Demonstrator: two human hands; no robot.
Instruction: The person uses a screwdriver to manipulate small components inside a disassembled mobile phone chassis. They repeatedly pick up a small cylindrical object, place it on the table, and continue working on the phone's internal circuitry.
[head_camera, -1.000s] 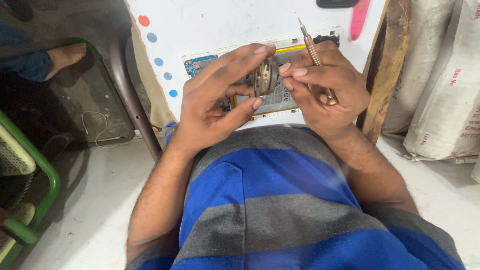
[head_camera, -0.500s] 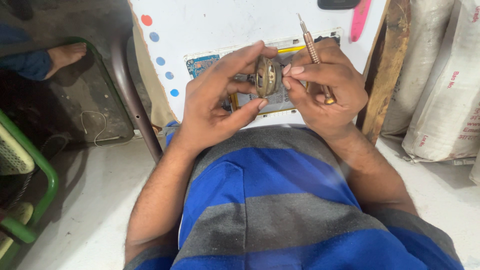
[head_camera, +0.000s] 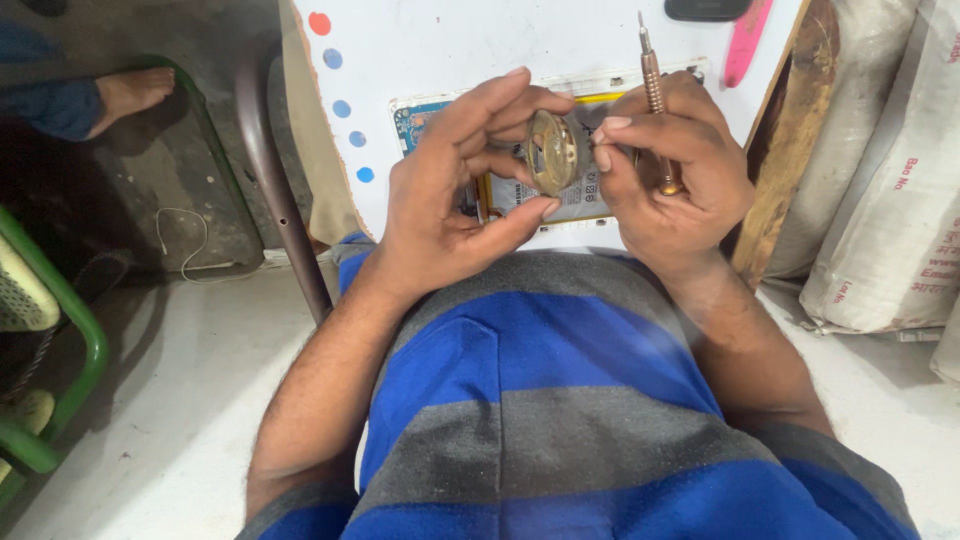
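The left hand (head_camera: 450, 200) is curled around a small round metal part (head_camera: 556, 152), with the thumb under it and the fingers over the top. The right hand (head_camera: 665, 170) is closed on a thin screwdriver (head_camera: 652, 85) that points up, and its fingertips touch the round part's right edge. The round part is held up just above an opened phone (head_camera: 440, 115) that lies on the white surface (head_camera: 470, 40). A pink tool (head_camera: 745, 45) lies on the surface, up and to the right of the round part.
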